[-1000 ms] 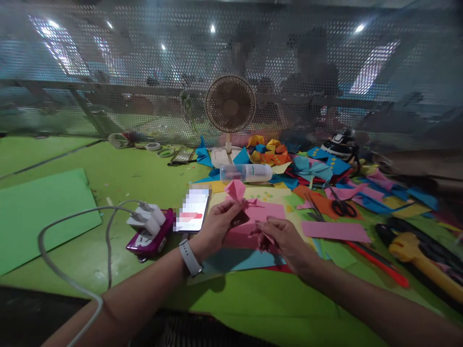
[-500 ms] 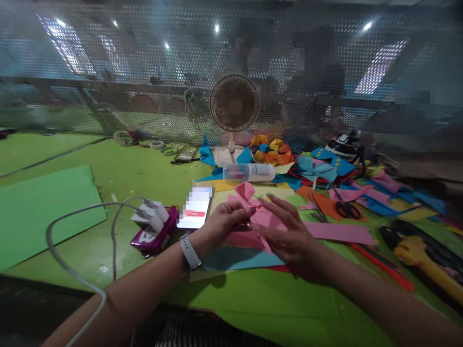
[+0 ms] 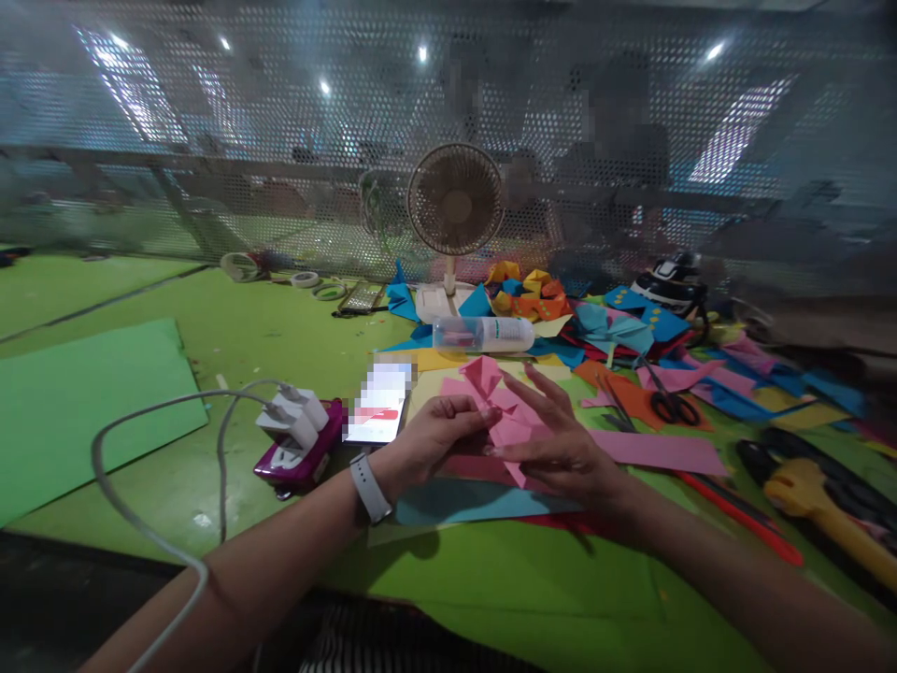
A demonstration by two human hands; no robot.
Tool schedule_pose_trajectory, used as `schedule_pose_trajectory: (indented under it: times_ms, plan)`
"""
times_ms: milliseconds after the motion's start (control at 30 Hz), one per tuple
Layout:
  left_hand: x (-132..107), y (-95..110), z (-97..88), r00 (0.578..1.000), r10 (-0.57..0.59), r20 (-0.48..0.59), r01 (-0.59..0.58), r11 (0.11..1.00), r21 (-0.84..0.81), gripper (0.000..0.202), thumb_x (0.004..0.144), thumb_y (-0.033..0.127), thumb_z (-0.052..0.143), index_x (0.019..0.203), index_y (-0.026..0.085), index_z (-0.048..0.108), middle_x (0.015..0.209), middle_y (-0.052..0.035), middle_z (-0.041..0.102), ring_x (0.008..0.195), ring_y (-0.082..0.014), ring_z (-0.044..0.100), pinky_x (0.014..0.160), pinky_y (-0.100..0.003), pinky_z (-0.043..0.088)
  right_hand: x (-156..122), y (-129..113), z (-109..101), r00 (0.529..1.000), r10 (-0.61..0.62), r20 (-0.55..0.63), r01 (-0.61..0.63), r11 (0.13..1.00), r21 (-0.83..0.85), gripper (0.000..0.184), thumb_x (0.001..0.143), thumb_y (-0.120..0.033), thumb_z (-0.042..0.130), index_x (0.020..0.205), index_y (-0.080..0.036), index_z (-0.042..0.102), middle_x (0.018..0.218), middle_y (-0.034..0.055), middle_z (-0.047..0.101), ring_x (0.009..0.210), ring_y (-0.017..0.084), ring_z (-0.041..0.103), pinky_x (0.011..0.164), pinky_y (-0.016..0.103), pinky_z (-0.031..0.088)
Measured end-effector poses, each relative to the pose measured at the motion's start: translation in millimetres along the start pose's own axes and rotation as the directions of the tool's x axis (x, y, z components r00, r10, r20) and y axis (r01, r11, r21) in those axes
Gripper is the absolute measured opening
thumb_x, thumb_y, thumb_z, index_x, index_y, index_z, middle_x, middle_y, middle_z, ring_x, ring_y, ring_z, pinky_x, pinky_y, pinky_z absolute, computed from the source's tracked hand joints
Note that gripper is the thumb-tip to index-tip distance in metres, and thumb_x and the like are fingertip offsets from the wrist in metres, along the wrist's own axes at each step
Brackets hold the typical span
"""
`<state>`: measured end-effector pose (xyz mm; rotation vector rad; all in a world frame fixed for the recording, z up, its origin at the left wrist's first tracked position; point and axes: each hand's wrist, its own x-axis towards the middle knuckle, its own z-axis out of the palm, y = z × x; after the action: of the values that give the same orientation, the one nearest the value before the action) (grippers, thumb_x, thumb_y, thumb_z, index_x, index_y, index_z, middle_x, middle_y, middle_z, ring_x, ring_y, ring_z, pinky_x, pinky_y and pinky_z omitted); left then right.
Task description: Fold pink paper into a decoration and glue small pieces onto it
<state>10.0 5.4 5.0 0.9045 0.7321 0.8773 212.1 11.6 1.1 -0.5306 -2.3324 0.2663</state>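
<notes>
My left hand pinches a folded piece of pink paper between thumb and fingers, its fingertips at the paper's middle. My right hand lies over the paper's right side, fingers spread and stretched out, some touching or very near it. Parts of the folded paper are hidden behind the fingers. Under both hands lies a stack of coloured sheets, with a light blue sheet toward me. Close to my left hand is a lit phone. A pink paper strip extends to the right of my right hand.
White chargers with a cable sit on a purple power strip. Behind the hands are a clear bottle, a fan and folded paper pieces. To the right lie scissors, a red cutter and a yellow-handled tool.
The folded pink paper has turned slightly in my left hand. My right hand's fingers have shifted and spread a little farther upward over it.
</notes>
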Motion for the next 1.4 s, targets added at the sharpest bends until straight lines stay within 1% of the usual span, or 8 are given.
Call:
schedule_pose_trajectory:
  times_ms: [67, 233, 433, 633, 800, 1000, 1200, 1400]
  plan:
    - [0, 0, -0.2, 1.0, -0.01, -0.022, 0.01, 1.0, -0.025, 0.029, 0.065, 0.034, 0.076, 0.068, 0.012, 0.058, 0.063, 0.0007, 0.06, 0.055, -0.0071, 0.055, 0.056, -0.021, 0.044, 0, -2, 1, 0.996, 0.085, 0.001, -0.085, 0.996, 0.039, 0.02, 0.078, -0.029, 0.063, 0.096, -0.037, 0.069, 0.149, -0.008, 0.017, 0.137, 0.027, 0.007, 0.106, 0.053, 0.02]
    - [1, 1, -2.0, 1.0, -0.002, 0.003, 0.002, 0.999, -0.046, 0.026, 0.068, 0.034, 0.073, 0.073, 0.011, 0.06, 0.062, 0.0008, 0.061, 0.054, -0.0058, 0.055, 0.056, -0.018, 0.045, 1, -4, 5, 0.966, 0.251, 0.056, -0.257, 0.953, 0.162, 0.019, 0.081, -0.036, 0.058, 0.097, -0.041, 0.068, 0.138, -0.0043, 0.042, 0.135, 0.024, 0.018, 0.105, 0.055, 0.023]
    - [0, 0, -0.4, 1.0, -0.011, 0.004, 0.012, 0.996, -0.086, 0.023, 0.07, 0.032, 0.073, 0.073, 0.012, 0.061, 0.065, 0.0002, 0.063, 0.062, -0.009, 0.061, 0.072, -0.026, 0.05, 2, -7, 11, 0.93, 0.367, 0.015, -0.364, 0.914, 0.182, 0.02, 0.083, -0.04, 0.055, 0.079, -0.029, 0.072, 0.146, -0.0055, 0.027, 0.137, 0.025, 0.009, 0.107, 0.052, 0.02]
    - [0, -7, 1.2, 0.999, -0.027, -0.017, 0.025, 0.994, -0.106, 0.023, 0.071, 0.03, 0.071, 0.087, 0.014, 0.065, 0.077, -0.0028, 0.068, 0.07, -0.0111, 0.063, 0.079, -0.028, 0.048, -1, -8, 18, 0.887, 0.461, -0.014, -0.454, 0.879, 0.148, 0.023, 0.084, -0.038, 0.054, 0.073, -0.025, 0.068, 0.141, 0.0008, 0.036, 0.136, 0.025, 0.016, 0.107, 0.052, 0.02]
    - [-1, -8, 3.7, 1.0, -0.016, 0.014, 0.018, 0.993, -0.121, 0.02, 0.073, 0.03, 0.07, 0.083, 0.013, 0.066, 0.077, -0.0036, 0.068, 0.07, -0.0113, 0.063, 0.083, -0.029, 0.046, -1, -7, 17, 0.871, 0.491, 0.002, -0.486, 0.86, 0.155, 0.021, 0.082, -0.034, 0.054, 0.07, -0.023, 0.067, 0.139, 0.0026, 0.04, 0.134, 0.025, 0.019, 0.107, 0.051, 0.022]
    - [-1, -10, 0.9, 0.998, 0.015, 0.063, -0.007, 0.992, -0.125, 0.017, 0.079, 0.027, 0.06, 0.082, 0.011, 0.065, 0.086, -0.0088, 0.069, 0.081, -0.0173, 0.064, 0.086, -0.036, 0.045, -2, -6, 16, 0.841, 0.54, 0.02, -0.534, 0.826, 0.177, 0.022, 0.081, -0.036, 0.055, 0.066, -0.022, 0.065, 0.136, 0.0045, 0.043, 0.133, 0.024, 0.023, 0.107, 0.049, 0.022]
    - [-4, -8, 2.7, 0.997, 0.006, 0.076, 0.001, 0.996, -0.088, 0.007, 0.076, 0.017, 0.063, 0.08, 0.012, 0.065, 0.082, -0.0058, 0.069, 0.076, -0.0135, 0.064, 0.087, -0.032, 0.045, -1, -7, 17, 0.837, 0.547, 0.021, -0.539, 0.816, 0.208, 0.019, 0.08, -0.033, 0.057, 0.066, -0.021, 0.064, 0.13, 0.0078, 0.047, 0.129, 0.024, 0.03, 0.105, 0.047, 0.027]
    - [-4, -7, 4.2, 0.997, -0.01, 0.075, 0.016, 0.997, -0.075, 0.007, 0.076, 0.018, 0.064, 0.08, 0.012, 0.065, 0.081, -0.0058, 0.069, 0.076, -0.0136, 0.064, 0.083, -0.03, 0.046, 2, -7, 16, 0.827, 0.558, 0.063, -0.555, 0.795, 0.244, 0.017, 0.08, -0.031, 0.056, 0.07, -0.021, 0.066, 0.126, 0.0078, 0.05, 0.126, 0.023, 0.034, 0.103, 0.043, 0.029]
